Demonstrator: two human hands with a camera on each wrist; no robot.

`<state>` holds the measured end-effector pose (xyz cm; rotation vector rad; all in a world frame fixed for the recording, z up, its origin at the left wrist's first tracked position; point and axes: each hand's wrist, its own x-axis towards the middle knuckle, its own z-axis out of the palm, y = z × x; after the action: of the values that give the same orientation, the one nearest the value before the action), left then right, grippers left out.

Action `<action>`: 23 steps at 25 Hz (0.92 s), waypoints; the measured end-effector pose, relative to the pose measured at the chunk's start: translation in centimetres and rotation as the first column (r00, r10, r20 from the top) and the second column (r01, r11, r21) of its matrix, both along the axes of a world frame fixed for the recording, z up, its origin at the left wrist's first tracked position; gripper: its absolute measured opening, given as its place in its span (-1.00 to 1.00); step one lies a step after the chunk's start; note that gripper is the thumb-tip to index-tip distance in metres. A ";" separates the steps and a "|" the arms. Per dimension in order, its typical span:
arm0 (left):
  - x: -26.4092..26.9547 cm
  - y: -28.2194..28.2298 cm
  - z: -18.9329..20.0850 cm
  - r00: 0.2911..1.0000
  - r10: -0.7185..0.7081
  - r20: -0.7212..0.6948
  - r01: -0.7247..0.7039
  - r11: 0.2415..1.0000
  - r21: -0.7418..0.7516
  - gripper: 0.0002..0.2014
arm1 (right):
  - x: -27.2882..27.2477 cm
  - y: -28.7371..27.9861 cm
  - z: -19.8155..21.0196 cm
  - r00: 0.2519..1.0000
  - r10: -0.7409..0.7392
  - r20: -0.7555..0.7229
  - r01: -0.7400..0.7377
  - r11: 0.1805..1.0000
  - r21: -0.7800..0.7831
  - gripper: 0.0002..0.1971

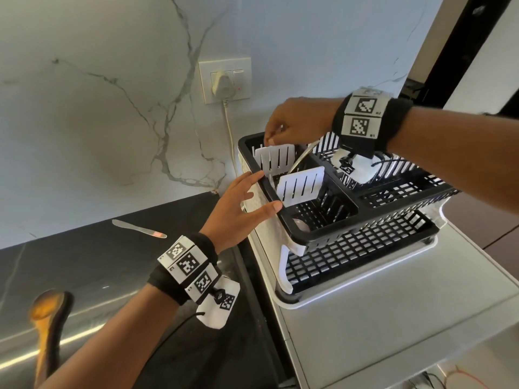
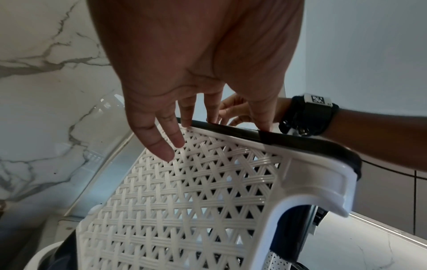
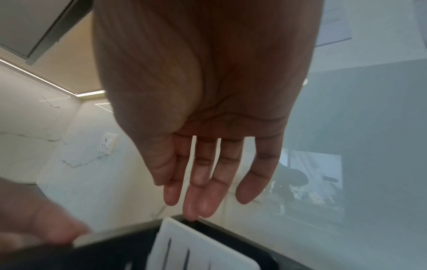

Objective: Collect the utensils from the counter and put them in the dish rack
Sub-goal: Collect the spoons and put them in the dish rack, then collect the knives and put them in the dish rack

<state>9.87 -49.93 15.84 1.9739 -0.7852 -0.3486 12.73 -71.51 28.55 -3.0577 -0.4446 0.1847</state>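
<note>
Marble-look wall with grey veins runs behind everything, and our dark counter (image 1: 118, 265) butts up against a lighter surface where the dish rack (image 1: 331, 220) sits. We see the rack as a black slotted basket on a white frame, with a white woven-pattern side panel (image 2: 184, 191) facing us and 2 white slotted dividers (image 1: 276, 160) standing in its near compartment. 1 spoon (image 1: 300, 224) lies at the bottom of that compartment, and a thin metal handle (image 1: 302, 158) leans between the dividers.

Our left hand (image 1: 238, 209) is spread loose against the rack's side, fingers straight, fingertips (image 2: 187, 122) resting on the black rim, thumb on the rim nearer us. Nothing in its grip. Our right hand (image 1: 297, 119) hovers over the far corner of the rack, fingers pointing down just above the back divider; from the wrist view they hang straight and relaxed with nothing held.

Still on the counter: 1 butter knife (image 1: 139, 228) lying flat near the wall, well apart from the rack, and a wooden spoon (image 1: 47, 318) down at the near-left edge, blurry. Plenty of bare dark counter between those 2. A wall socket (image 1: 224, 81) with a plug and cord hangs down just behind the rack's back corner.
</note>
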 end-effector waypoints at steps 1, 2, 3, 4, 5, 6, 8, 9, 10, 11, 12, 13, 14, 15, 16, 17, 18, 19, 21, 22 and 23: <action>-0.1 0.4 -0.1 1.000 -0.005 0.011 0.005 1.000 -0.004 -0.29 | 0.3 0.9 0.4 1.000 0.010 0.004 -0.010 1.000 0.012 -0.69; -0.2 1.2 -0.3 1.000 -0.006 0.015 0.006 1.000 -0.006 -0.32 | 0.7 2.1 0.6 1.000 0.024 0.007 -0.024 0.999 0.026 -0.70; -0.3 2.2 -0.5 1.000 0.001 0.013 0.000 1.000 -0.010 -0.35 | 1.2 3.5 0.8 0.999 0.044 0.008 -0.045 0.998 0.039 -0.71; -0.4 3.4 -0.8 1.000 0.016 0.002 -0.016 1.000 -0.011 -0.40 | 1.7 5.0 0.9 0.997 0.074 0.006 -0.074 0.996 0.050 -0.72; -0.4 4.9 -1.2 0.999 0.041 -0.018 -0.041 0.999 -0.006 -0.44 | 2.2 6.8 0.9 0.994 0.106 0.000 -0.106 0.993 0.060 -0.73; -0.5 6.7 -1.6 0.997 0.074 -0.032 -0.074 0.997 0.003 -0.48 | 2.6 8.7 0.8 0.990 0.138 -0.004 -0.138 0.988 0.065 -0.73; -0.4 11.2 -2.7 0.989 0.147 -0.033 -0.146 0.989 0.027 -0.56 | 3.3 13.3 0.3 0.976 0.218 -0.001 -0.217 0.974 0.062 -0.75; -0.5 13.8 -3.4 0.981 0.191 -0.037 -0.190 0.981 0.039 -0.60 | 3.6 15.7 -0.2 0.963 0.268 -0.004 -0.267 0.962 0.062 -0.75; -0.6 16.3 -4.2 0.972 0.233 -0.038 -0.231 0.972 0.053 -0.62 | 3.6 17.8 -0.8 0.953 0.304 -0.014 -0.302 0.951 0.062 -0.76; -1.0 19.6 -5.2 0.957 0.288 -0.030 -0.285 0.955 0.076 -0.63 | 3.8 20.6 -1.8 0.940 0.339 -0.031 -0.337 0.939 0.068 -0.76; -1.4 23.1 -6.3 0.940 0.341 -0.013 -0.338 0.935 0.109 -0.64 | 3.9 23.2 -3.2 0.929 0.366 -0.048 -0.362 0.929 0.076 -0.76; -1.9 26.5 -7.5 0.921 0.390 0.019 -0.388 0.908 0.158 -0.63 | 4.1 25.7 -4.8 0.919 0.387 -0.073 -0.381 0.921 0.083 -0.75; -2.6 30.1 -8.9 0.897 0.438 0.063 -0.441 0.871 0.219 -0.61 | 4.2 28.3 -6.7 0.910 0.401 -0.102 -0.392 0.915 0.095 -0.74; -3.4 33.6 -10.3 0.871 0.481 0.103 -0.488 0.820 0.297 -0.56 | 4.3 30.9 -8.9 0.906 0.405 -0.127 -0.393 0.913 0.106 -0.73; -4.2 37.1 -11.8 0.849 0.512 0.130 -0.519 0.763 0.385 -0.51 | 4.5 33.2 -11.5 0.907 0.395 -0.147 -0.382 0.917 0.113 -0.70; -5.1 40.3 -13.2 0.833 0.535 0.138 -0.531 0.707 0.467 -0.49 | 4.9 35.1 -14.1 0.918 0.363 -0.161 -0.349 0.931 0.109 -0.65; -5.7 42.3 -14.4 0.832 0.538 0.136 -0.518 0.667 0.535 -0.47 | 5.4 35.6 -16.8 0.941 0.293 -0.168 -0.279 0.955 0.105 -0.59; -6.5 44.6 -15.5 0.835 0.537 0.122 -0.495 0.635 0.593 -0.45 | 6.2 36.6 -19.5 0.961 0.215 -0.174 -0.201 0.975 0.098 -0.53; -7.5 47.4 -16.9 0.863 0.496 0.096 -0.426 0.612 0.666 -0.37 | 8.4 37.3 -24.0 0.986 0.042 -0.160 -0.033 0.998 0.057 -0.46; -7.7 48.1 -17.5 0.880 0.466 0.097 -0.400 0.613 0.681 -0.35 | 9.6 37.1 -25.8 0.988 -0.037 -0.152 0.042 0.999 0.031 -0.45; -7.6 48.4 -17.8 0.893 0.436 0.110 -0.385 0.616 0.687 -0.33 | 10.6 36.8 -27.3 0.984 -0.099 -0.149 0.102 0.995 0.008 -0.45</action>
<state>2.29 -1.50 -1.96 2.7618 -0.0981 -0.4746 23.32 -34.74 1.23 -3.0137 -0.2809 0.3988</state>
